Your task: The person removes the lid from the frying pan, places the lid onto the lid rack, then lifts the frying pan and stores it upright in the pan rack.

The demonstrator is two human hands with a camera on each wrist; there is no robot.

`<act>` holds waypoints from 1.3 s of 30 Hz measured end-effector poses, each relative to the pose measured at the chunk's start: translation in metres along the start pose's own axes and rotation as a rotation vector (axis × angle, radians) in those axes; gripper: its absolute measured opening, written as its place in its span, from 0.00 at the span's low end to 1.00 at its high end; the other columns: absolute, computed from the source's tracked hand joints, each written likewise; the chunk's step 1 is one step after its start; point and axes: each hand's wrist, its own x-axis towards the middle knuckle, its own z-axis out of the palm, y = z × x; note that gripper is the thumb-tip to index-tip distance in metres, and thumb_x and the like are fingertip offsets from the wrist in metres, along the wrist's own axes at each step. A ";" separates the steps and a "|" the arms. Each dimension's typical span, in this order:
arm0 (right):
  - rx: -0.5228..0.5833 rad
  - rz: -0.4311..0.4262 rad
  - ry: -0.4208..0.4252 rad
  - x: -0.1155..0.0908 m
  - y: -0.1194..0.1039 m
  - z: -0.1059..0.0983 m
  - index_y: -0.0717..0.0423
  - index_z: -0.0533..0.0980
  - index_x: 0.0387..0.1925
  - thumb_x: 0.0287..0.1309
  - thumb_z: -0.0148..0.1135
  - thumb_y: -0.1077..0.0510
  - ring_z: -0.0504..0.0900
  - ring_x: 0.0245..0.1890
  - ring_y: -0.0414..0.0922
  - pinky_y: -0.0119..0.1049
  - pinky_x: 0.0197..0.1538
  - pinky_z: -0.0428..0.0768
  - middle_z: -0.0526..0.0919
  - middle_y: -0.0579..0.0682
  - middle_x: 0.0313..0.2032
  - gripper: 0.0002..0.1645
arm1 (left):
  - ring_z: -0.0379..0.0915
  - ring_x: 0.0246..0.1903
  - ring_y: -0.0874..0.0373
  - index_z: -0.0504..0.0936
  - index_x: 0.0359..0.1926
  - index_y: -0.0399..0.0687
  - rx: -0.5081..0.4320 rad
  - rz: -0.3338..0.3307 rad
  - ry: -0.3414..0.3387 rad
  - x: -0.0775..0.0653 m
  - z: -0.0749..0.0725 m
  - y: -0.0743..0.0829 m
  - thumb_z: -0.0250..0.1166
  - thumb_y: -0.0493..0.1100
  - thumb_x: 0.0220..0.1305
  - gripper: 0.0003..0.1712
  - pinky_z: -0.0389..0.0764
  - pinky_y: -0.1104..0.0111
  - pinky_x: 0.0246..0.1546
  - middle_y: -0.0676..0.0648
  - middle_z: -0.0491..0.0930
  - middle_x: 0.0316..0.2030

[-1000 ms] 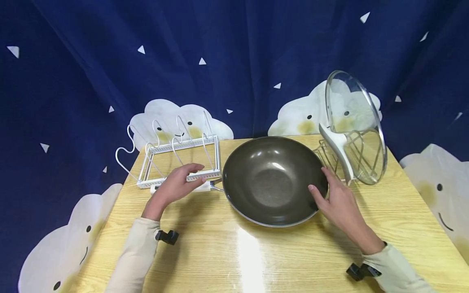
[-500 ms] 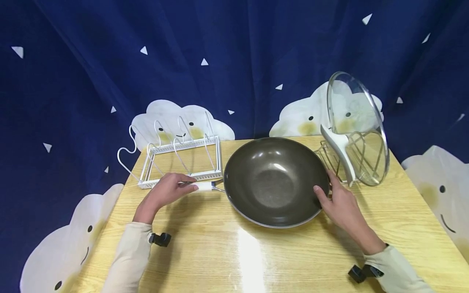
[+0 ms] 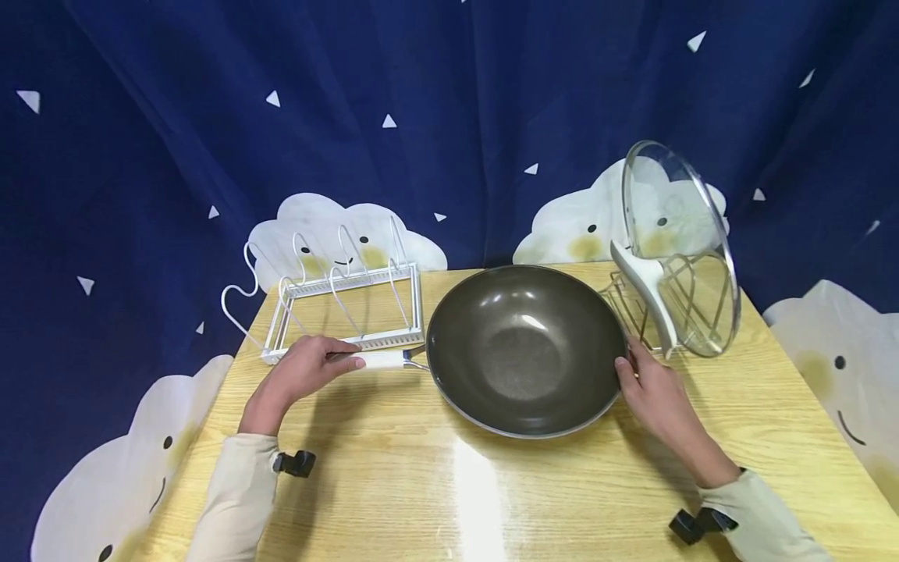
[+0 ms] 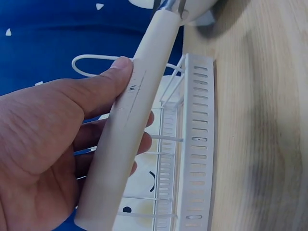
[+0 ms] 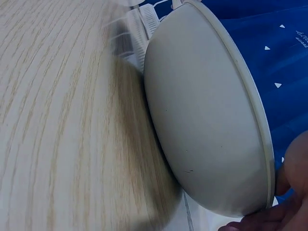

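Note:
A dark, deep wok (image 3: 523, 355) stands in the middle of the wooden table, its inside facing up and its outside pale in the right wrist view. The off-white handle (image 4: 139, 96) points left. My left hand (image 3: 302, 375) holds that handle, thumb along one side and fingertips showing past the other in the left wrist view. At the opposite side, my right hand (image 3: 656, 394) pinches the wok's rim, with the thumb at the inner edge and the fingers outside, partly hidden by the wok.
Behind the handle lies a white wire rack (image 3: 344, 304) with upright loops. To the right, a glass lid (image 3: 677, 211) with a white handle (image 3: 646, 289) leans upright in a metal wire stand (image 3: 632, 308). A dark blue curtain (image 3: 449, 94) hangs behind the table (image 3: 393, 484).
My left hand has come down and to the left onto the wok's handle and taken hold of it. My right thumb has drawn back toward the rim. The wok stays about in place.

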 end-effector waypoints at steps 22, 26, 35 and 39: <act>0.011 0.036 -0.065 0.021 0.002 0.002 0.68 0.56 0.76 0.79 0.39 0.57 0.74 0.55 0.78 0.74 0.56 0.70 0.70 0.77 0.62 0.31 | 0.85 0.39 0.57 0.91 0.46 0.48 -0.009 -0.039 0.005 -0.005 0.001 0.003 0.73 0.50 0.64 0.14 0.84 0.55 0.42 0.48 0.90 0.41; 0.033 0.046 -0.059 0.030 0.002 0.004 0.70 0.57 0.75 0.78 0.39 0.59 0.73 0.58 0.77 0.73 0.57 0.70 0.70 0.78 0.62 0.31 | 0.84 0.39 0.58 0.92 0.45 0.49 -0.019 -0.034 -0.017 -0.004 -0.001 0.004 0.73 0.50 0.64 0.13 0.83 0.57 0.41 0.49 0.90 0.41; 0.089 0.071 -0.080 0.048 0.001 0.006 0.73 0.57 0.74 0.78 0.39 0.62 0.72 0.60 0.75 0.69 0.63 0.69 0.71 0.78 0.62 0.30 | 0.79 0.33 0.62 0.92 0.42 0.50 -0.093 -0.071 -0.114 -0.003 -0.007 0.006 0.72 0.49 0.64 0.10 0.80 0.63 0.37 0.52 0.89 0.37; 0.117 0.101 -0.094 0.056 0.001 0.008 0.73 0.57 0.73 0.78 0.39 0.62 0.75 0.58 0.74 0.67 0.62 0.71 0.73 0.78 0.60 0.29 | 0.78 0.33 0.61 0.92 0.41 0.48 -0.130 -0.073 -0.149 -0.004 -0.006 0.005 0.73 0.49 0.64 0.11 0.79 0.64 0.36 0.51 0.89 0.36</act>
